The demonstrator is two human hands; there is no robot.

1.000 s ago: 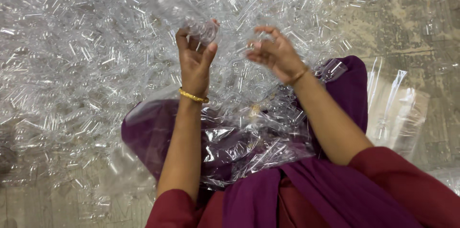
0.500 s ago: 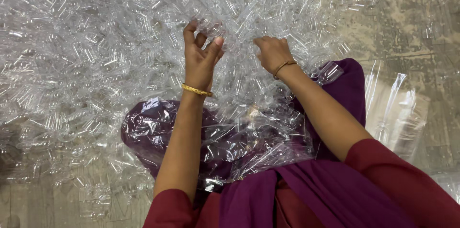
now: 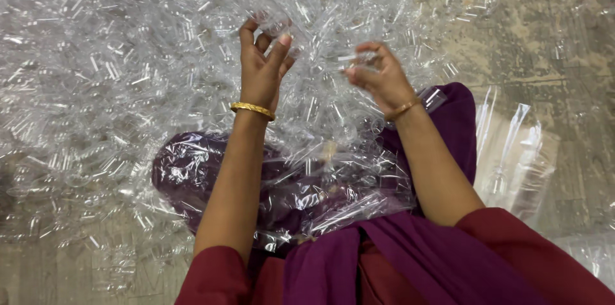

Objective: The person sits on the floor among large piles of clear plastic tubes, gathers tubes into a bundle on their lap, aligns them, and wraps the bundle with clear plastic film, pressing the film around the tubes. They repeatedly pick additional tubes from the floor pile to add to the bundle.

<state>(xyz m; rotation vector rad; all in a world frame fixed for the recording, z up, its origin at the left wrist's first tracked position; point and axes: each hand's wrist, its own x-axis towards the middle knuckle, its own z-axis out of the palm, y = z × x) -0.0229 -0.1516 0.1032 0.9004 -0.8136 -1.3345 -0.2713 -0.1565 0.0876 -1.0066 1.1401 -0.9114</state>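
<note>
Sorting barely begun: left hand (image 3: 261, 68) fingers clamped on a clear plastic piece (image 3: 277, 23), right hand (image 3: 379, 74) pinching another clear piece (image 3: 359, 58), huge pile (image 3: 115, 87) left.

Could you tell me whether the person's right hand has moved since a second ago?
Yes. The right hand has closed and turned knuckles-up, staying about level with the purple cloth's top edge, holding clear plastic pieces.

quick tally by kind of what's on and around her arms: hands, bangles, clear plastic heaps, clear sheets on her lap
hands: 2, the left hand and the right hand
gold bangles: 2, the left bangle and the right bangle
heap of clear plastic pieces: 1
clear plastic sheet over the lap: 1
total: 6
</note>
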